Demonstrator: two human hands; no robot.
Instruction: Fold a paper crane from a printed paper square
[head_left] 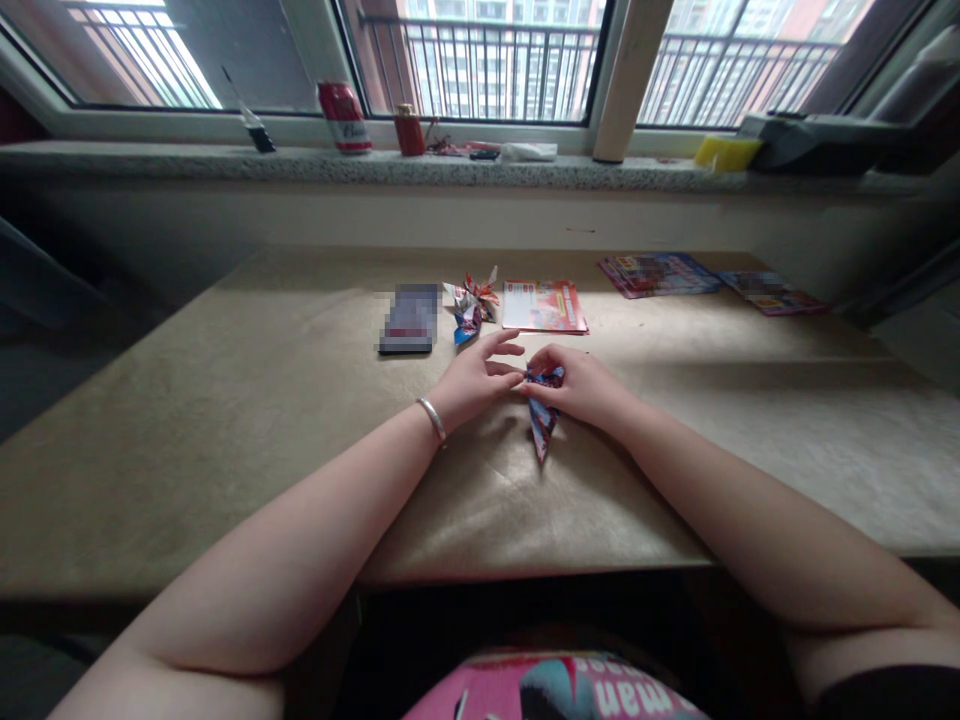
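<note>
A folded piece of colourful printed paper (541, 428), blue and red with a long point hanging toward me, is between my hands just above the tabletop. My right hand (581, 385) is closed on its upper part, thumb in front, covering some of the folds. My left hand (476, 380), with a silver bracelet on the wrist, pinches at the paper's left edge with thumb and a finger. Its other fingers are stretched out. Just beyond the left hand lie folded paper figures (472, 305) with pointed tips, overlapping one another.
A dark phone (411, 320) lies left of the figures, and a stack of printed sheets (546, 306) to their right. More colourful sheets (660, 274) lie at the back right of the table (225, 450). A can (345, 118) and a red bottle (409, 132) stand on the windowsill.
</note>
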